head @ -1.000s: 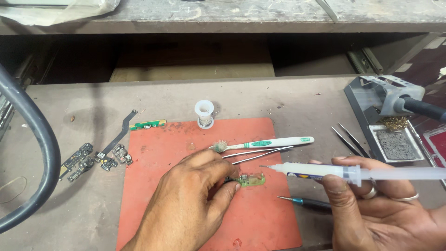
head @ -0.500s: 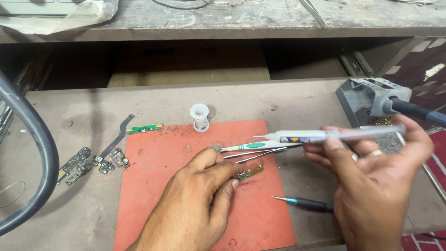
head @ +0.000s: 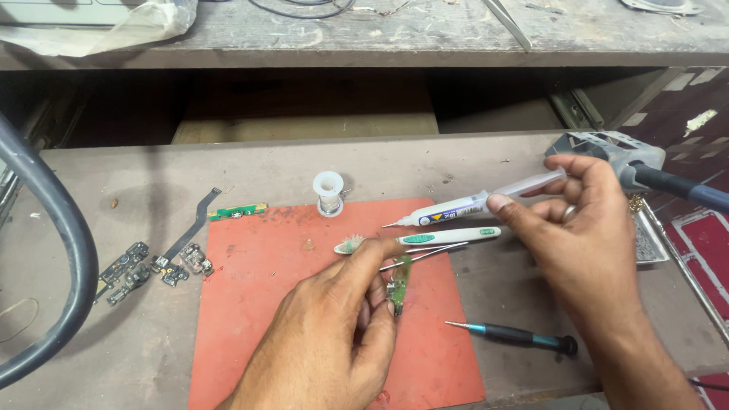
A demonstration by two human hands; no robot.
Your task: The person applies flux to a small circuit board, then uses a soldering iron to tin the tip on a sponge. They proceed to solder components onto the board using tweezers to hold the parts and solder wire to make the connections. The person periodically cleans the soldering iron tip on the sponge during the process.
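The left hand [head: 334, 334] pinches a small green circuit board [head: 398, 283] upright over the red mat [head: 258, 304]. The right hand [head: 585, 228] grips a paste syringe [head: 471, 205], tip pointing left above the board. Steadying both hands on the bench [head: 486, 163] would help place a small dab.

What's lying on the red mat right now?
On the red mat: a toothbrush, tweezers beside it, and a screwdriver partly off its right edge. The left hand holds a small green board above it and hides the mat beneath.
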